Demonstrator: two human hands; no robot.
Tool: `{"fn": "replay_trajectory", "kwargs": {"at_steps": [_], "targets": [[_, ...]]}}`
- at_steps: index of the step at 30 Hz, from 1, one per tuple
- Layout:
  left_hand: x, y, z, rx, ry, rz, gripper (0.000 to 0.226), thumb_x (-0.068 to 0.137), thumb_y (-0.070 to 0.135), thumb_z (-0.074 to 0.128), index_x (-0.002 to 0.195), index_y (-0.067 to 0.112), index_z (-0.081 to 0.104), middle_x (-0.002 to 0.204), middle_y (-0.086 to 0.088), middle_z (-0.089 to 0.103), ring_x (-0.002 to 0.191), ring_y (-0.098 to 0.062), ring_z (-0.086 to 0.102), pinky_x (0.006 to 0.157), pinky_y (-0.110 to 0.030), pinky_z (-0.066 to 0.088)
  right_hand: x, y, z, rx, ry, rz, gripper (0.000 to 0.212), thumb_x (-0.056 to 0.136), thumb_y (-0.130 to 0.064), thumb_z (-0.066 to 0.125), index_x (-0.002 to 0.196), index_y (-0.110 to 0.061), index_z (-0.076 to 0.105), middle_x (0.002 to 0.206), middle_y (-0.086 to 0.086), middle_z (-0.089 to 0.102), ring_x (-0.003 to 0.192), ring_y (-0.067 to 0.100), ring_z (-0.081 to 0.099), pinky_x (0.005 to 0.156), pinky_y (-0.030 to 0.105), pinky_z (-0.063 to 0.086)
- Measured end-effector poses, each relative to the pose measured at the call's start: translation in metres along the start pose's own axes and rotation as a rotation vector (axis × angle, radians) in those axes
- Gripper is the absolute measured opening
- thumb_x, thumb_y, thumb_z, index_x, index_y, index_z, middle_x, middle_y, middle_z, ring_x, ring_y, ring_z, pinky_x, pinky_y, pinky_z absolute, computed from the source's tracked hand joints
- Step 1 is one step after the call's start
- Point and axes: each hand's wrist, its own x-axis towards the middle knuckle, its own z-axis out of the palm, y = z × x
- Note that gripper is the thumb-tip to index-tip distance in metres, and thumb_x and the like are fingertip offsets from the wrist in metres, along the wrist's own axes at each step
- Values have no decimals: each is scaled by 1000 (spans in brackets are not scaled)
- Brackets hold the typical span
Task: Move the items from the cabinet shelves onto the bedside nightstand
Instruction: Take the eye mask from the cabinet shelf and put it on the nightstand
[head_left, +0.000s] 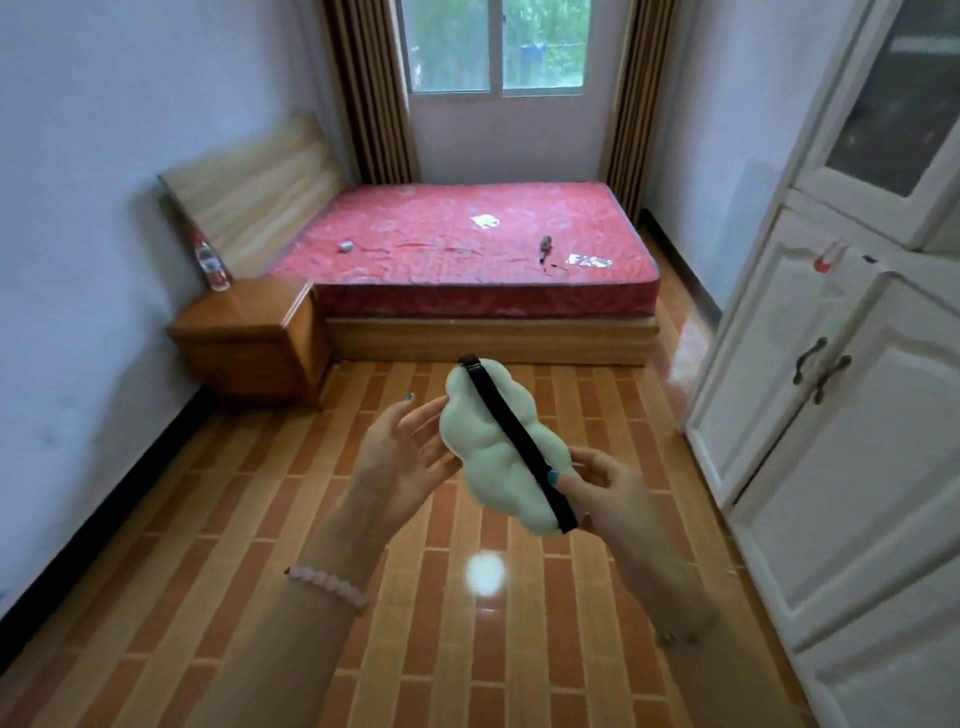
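right hand (605, 486) pinching a puffy white eye mask (493, 457) by its end, left hand (410, 452) open, fingers touching it

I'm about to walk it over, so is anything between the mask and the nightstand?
Nothing visible. The right hand holds the mask above the floor, and the floor up to the nightstand shows no obstacle. A bottle stands on the nightstand's far left corner.
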Motion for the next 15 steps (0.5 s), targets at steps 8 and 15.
{"fn": "replay_trajectory", "kwargs": {"at_steps": [8,15], "targets": [[39,44,-76,-69,245,100,43,97,34,39,121,3,56,109,-12,65,94,-26,64,78,-41,50,99,1,76,-94,-259,24,23,85,-15,63,108,-15,62,97,4,68,81,16,69,65,31,58],[119,85,-95,-92,391,180,43,99,34,36,119,4,58,102,-9,69,88,-22,66,79,-39,51,213,-8,112,-109,-417,51,18,84,-17,64,101,-22,63,94,0,69,80,14,69,70,36,58]]}}
